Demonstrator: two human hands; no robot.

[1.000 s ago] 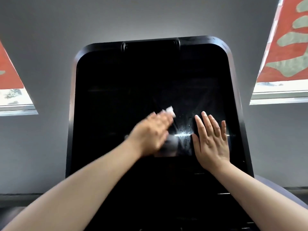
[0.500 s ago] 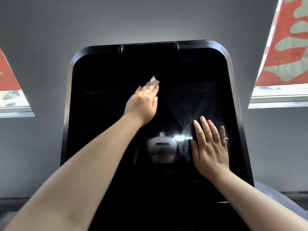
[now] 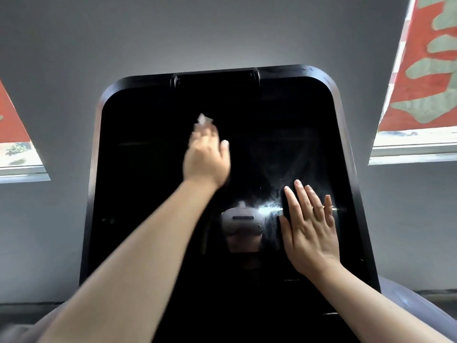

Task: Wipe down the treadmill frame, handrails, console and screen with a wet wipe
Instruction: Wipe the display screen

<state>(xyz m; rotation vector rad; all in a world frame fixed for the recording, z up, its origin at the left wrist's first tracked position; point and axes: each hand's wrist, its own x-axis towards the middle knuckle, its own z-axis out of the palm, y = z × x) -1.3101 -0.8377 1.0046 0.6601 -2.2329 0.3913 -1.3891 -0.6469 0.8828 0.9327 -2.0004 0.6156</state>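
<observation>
Left hand (image 3: 206, 159), pressing wet wipe (image 3: 204, 119), shifted toward 11 o'clock; right hand (image 3: 309, 229) flat on screen (image 3: 148, 194). Screen-wiping; next, unwiped edges.

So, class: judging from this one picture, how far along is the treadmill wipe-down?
Done: smears beside the right hand suggest the lower screen was wiped. In hand: the left hand presses the wipe on the upper screen. Left: frame and handrails, out of view.

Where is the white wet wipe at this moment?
In the head view, the small white wet wipe is under the left hand, on the upper left of the black glossy treadmill screen.
</observation>
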